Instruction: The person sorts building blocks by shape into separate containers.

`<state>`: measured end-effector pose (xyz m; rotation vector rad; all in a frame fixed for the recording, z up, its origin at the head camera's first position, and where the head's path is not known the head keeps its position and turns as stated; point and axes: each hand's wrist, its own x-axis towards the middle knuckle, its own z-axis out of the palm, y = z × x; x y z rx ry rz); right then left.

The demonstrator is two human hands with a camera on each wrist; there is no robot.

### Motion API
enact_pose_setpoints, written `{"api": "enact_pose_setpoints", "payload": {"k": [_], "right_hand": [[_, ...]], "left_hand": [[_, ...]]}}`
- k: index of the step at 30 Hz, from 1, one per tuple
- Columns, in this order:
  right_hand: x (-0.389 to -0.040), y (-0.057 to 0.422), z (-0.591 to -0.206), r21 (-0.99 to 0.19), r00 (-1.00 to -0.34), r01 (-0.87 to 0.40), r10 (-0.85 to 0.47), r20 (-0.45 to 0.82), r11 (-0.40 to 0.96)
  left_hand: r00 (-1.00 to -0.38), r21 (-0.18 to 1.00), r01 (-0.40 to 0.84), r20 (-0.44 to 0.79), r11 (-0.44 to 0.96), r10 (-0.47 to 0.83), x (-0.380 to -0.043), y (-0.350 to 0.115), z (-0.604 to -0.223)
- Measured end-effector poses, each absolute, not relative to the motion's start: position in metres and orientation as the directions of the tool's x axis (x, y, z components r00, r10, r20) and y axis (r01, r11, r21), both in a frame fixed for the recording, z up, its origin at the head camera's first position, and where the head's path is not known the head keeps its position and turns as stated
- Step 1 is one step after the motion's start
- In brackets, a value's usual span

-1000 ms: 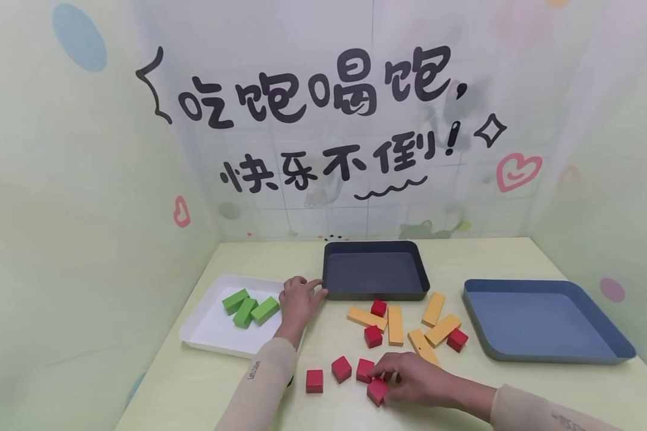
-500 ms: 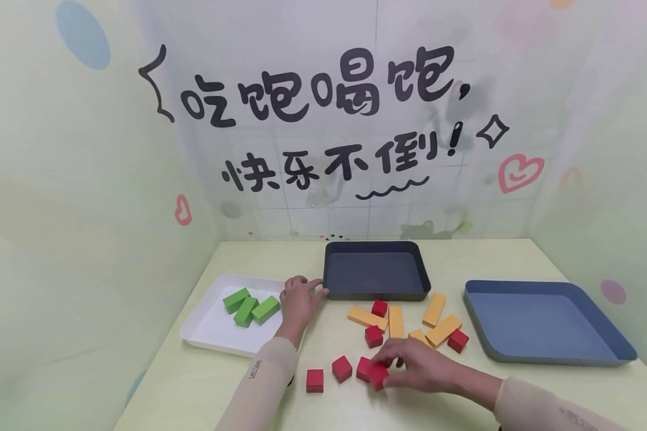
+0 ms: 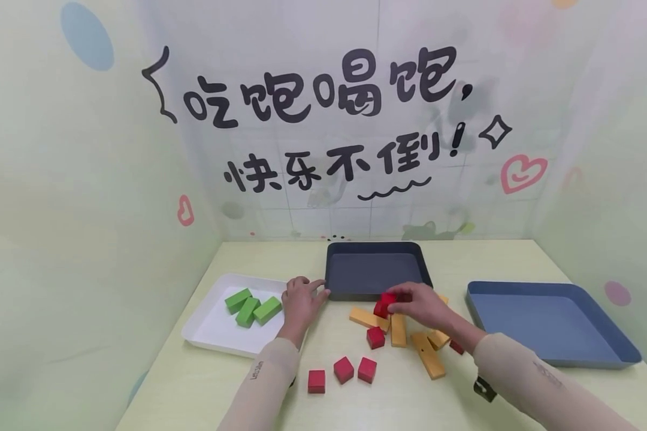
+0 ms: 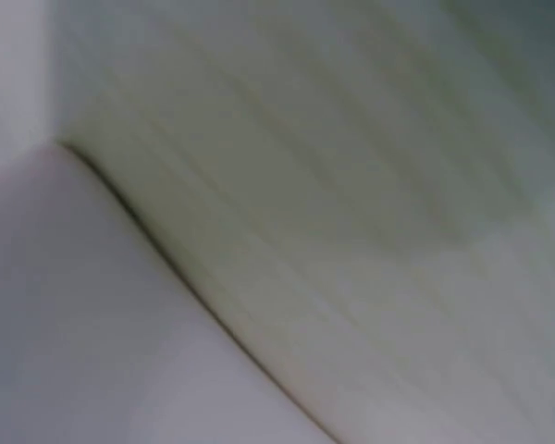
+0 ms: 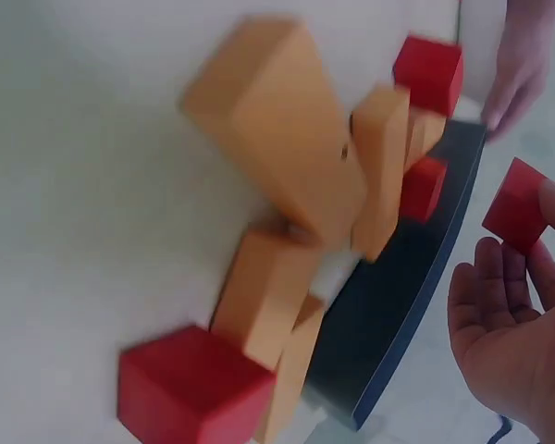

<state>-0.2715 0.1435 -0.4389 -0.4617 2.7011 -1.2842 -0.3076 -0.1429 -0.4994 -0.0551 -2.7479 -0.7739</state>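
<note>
My right hand (image 3: 426,306) pinches a red cube (image 5: 515,205) between thumb and fingers, over the front edge of the dark tray (image 3: 350,296). Just below the held cube, another red cube (image 5: 424,188) lies close to the tray's front wall. My left hand (image 3: 302,299) has its fingertips right at the tray's left front corner, fingers relaxed. Near the right hand lie several orange blocks (image 3: 428,355) and a red cube (image 3: 375,337). In the left wrist view only a pale sleeve (image 4: 139,314) and blurred tabletop show.
A white tray (image 3: 212,335) with green blocks (image 3: 248,312) stands at the left, partly behind the left forearm. A blue tray (image 3: 541,323) stands at the right. Three red cubes (image 3: 344,370) lie in a row toward the front.
My right hand has lifted a red cube from the front row and carried it up and away to the dark tray's front edge. The left hand has stayed in place.
</note>
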Motion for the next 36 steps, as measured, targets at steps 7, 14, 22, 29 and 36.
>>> {"api": "enact_pose_setpoints", "payload": {"k": [7,14,22,29,36], "right_hand": [[-0.318,0.139,-0.438,-0.705,-0.970,-0.216,-0.229,0.079,0.675],[-0.350,0.116,-0.446,-0.694,-0.979,-0.177,-0.198,0.051,0.698],[-0.358,0.082,-0.454,-0.698,-0.979,-0.169,-0.201,0.036,0.696],[-0.361,0.065,-0.458,-0.716,-0.979,-0.154,-0.204,0.017,0.681],[-0.360,0.059,-0.458,-0.719,-0.974,-0.167,-0.227,0.014,0.675]], "left_hand": [[-0.959,0.498,0.106,0.280,0.861,-0.045,-0.307,-0.145,-0.499],[-0.957,0.496,0.108,0.287,0.861,-0.046,-0.307,-0.144,-0.498],[-0.963,0.492,0.083,0.262,0.866,-0.056,-0.306,-0.138,-0.499],[-0.960,0.492,0.116,0.278,0.863,-0.030,-0.305,-0.136,-0.500],[-0.959,0.482,0.111,0.282,0.869,-0.035,-0.305,-0.142,-0.496]]}}
